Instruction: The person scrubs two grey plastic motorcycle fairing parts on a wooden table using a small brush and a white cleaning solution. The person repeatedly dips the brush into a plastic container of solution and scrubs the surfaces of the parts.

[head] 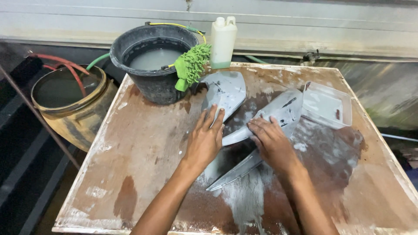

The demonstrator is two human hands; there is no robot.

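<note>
Two grey plastic fairing panels lie on a wet, stained wooden table (143, 156). My left hand (204, 139) rests flat, fingers together, on the lower edge of the left panel (226, 89). My right hand (272, 141) presses palm down on the long pointed right panel (285, 109), whose narrow tip (226, 178) reaches toward me. Grey slurry and white residue smear the table around both hands.
A black bucket (152, 82) of murky water stands at the table's back left, with a green microfibre mitt (191, 65) hanging over its rim. A white jug (223, 41) stands behind. A clear plastic tray (326, 106) sits at the right. A brown barrel (78, 117) with hoses stands left of the table.
</note>
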